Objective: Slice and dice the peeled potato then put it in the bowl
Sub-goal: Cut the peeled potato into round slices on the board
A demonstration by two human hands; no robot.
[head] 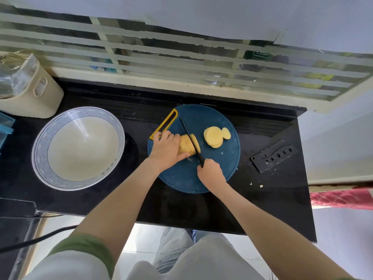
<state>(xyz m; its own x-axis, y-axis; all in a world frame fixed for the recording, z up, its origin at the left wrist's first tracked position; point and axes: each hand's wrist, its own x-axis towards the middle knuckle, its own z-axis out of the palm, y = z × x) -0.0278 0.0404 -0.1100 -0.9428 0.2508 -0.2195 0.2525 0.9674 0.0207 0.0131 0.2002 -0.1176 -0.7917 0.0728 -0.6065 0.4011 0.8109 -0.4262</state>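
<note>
Bowl (40, 142) sits well out past the left hand (166, 150) knuckles, nothing in it. On the board (218, 118), the left fingers curl together round the potato (185, 147). The right hand (211, 171) wraps the knife (188, 136) handle. The blade bites just beside those left fingertips, so if the round potato rolls, they get nicked. Slices (214, 136) lie beyond the blade.

Countertop (80, 203): showing polished, glossy black stone. Bowl (80, 150): gleaming as glazed ceramic. Cutting board (181, 174): looking matt blue plastic. Knife (191, 141): blade appearing matt black. Potato (185, 147): showing smooth, moist-looking yellow flesh.
</note>
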